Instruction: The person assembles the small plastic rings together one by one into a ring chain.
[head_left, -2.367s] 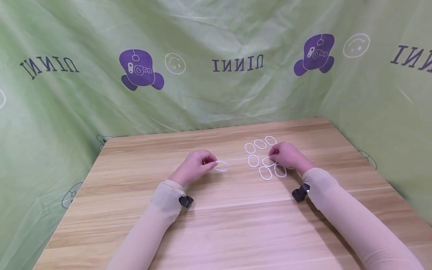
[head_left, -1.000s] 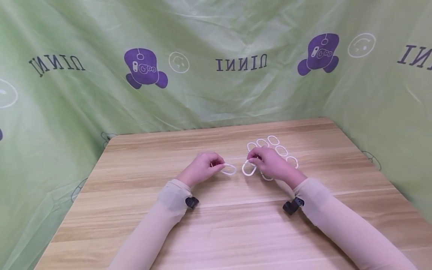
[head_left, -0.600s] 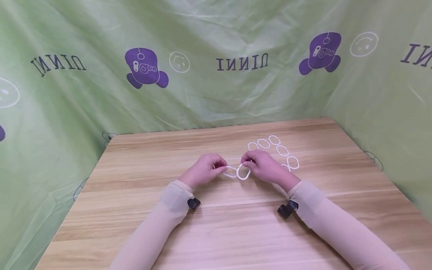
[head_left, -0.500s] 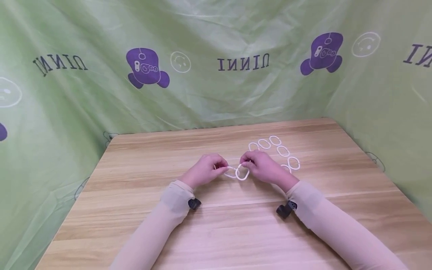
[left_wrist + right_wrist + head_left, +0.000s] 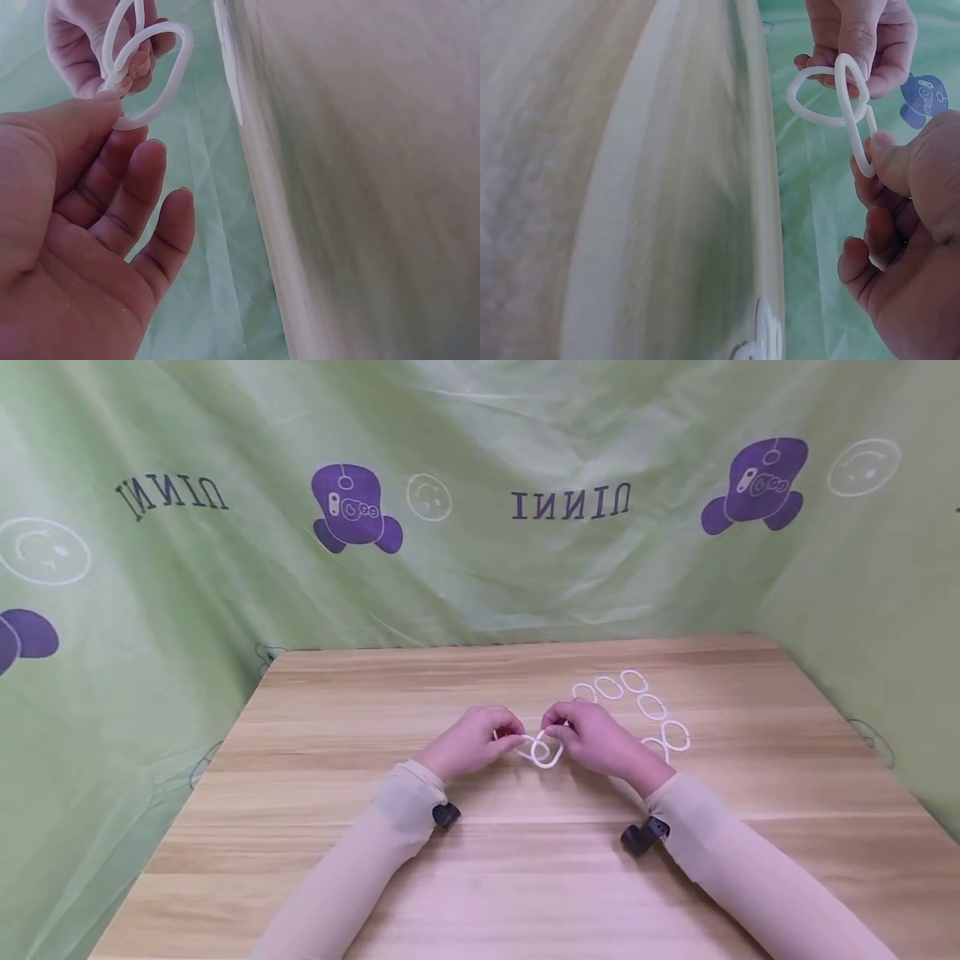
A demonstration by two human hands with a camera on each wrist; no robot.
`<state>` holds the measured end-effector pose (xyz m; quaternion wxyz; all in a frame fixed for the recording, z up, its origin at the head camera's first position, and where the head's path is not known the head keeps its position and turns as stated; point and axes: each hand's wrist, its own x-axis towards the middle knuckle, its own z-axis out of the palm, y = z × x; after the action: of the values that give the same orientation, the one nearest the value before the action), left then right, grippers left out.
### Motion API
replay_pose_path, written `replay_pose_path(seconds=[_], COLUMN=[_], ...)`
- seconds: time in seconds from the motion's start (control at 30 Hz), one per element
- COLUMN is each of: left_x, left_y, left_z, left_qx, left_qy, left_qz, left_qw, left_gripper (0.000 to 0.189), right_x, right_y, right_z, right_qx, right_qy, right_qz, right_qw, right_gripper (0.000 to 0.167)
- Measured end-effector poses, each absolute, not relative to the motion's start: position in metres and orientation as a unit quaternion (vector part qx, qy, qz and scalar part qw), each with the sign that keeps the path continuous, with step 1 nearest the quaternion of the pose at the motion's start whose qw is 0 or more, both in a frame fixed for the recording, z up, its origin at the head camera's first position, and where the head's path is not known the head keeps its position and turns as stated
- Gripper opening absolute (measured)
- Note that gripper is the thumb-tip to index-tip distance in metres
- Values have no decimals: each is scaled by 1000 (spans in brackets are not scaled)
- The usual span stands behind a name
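Note:
In the head view my left hand (image 5: pixel 474 743) and right hand (image 5: pixel 596 739) meet near the middle of the table, each pinching a white oval ring. The left wrist view shows the left-hand ring (image 5: pixel 178 75) between thumb and index finger, the other fingers loosely bent. In the right wrist view the right-hand ring (image 5: pixel 847 105) stands on edge between thumb and fingertips. The two rings cross each other between the hands; I cannot tell whether they are linked. Fingertips cover part of each ring.
Several more white oval rings lie on the wooden table (image 5: pixel 450 893), behind and to the right of my right hand, among them a far ring (image 5: pixel 644 680) and a right-hand one (image 5: pixel 687 739). A green printed curtain (image 5: pixel 465 577) surrounds the table.
My right hand has picked up a ring from the group and carried it left to the left-hand ring. The two rings, apart before, now cross. The head view has shifted slightly.

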<state>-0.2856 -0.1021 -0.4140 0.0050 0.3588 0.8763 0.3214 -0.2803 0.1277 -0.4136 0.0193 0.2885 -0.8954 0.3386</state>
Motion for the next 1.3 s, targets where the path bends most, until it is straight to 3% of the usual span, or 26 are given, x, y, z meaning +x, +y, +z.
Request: replay_pose_path(seconds=[0.73,1.3], left_x=[-282,-283], left_y=[-114,-121], left_z=[-416,-402], left_qx=[334,333], left_qy=[851,831], left_qz=[405,444], left_qw=[-28,-40], left_gripper=[5,8], right_x=[-286,-287], right_y=[115,118], right_z=[-398,-385], right_qx=[331,302], right_qy=[-894,-892], right_qz=[302,335], right_qw=[28,34], right_gripper=[8,4])
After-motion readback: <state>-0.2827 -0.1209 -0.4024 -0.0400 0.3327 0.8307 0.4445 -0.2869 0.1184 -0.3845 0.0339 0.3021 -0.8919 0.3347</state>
